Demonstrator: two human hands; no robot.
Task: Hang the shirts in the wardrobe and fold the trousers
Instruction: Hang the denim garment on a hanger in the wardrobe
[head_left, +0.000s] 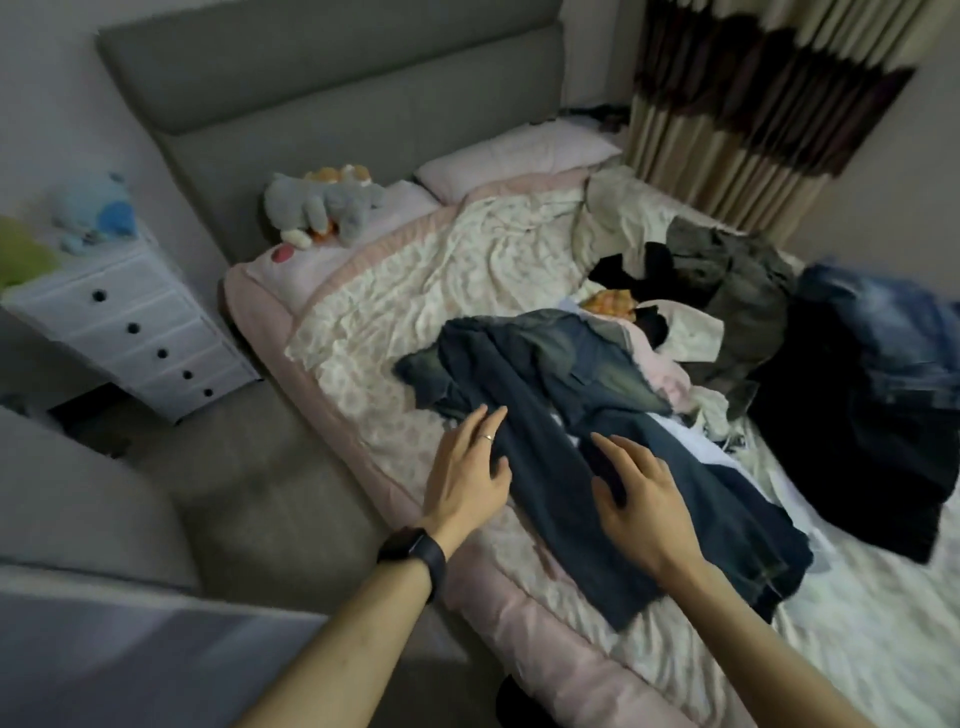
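A pair of dark blue jeans (566, 415) lies spread on the bed (395, 291), legs running toward me. My left hand (470, 475) is flat at the left edge of one leg, fingers straight. On the other leg, slightly to the right, my right hand (641, 501) hovers or rests with fingers spread. Neither hand holds anything. A heap of clothes (727, 291) lies further right: a grey-green garment, black pieces, white and pink items. More dark blue denim (872, 364) is piled at the right edge.
A grey padded headboard (332, 88) stands behind the bed, with plush toys (324, 205) and a pillow (519, 156) near it. A white drawer unit (130, 322) stands left of the bed. Striped curtains (753, 104) hang at the back right. Grey floor lies to the left.
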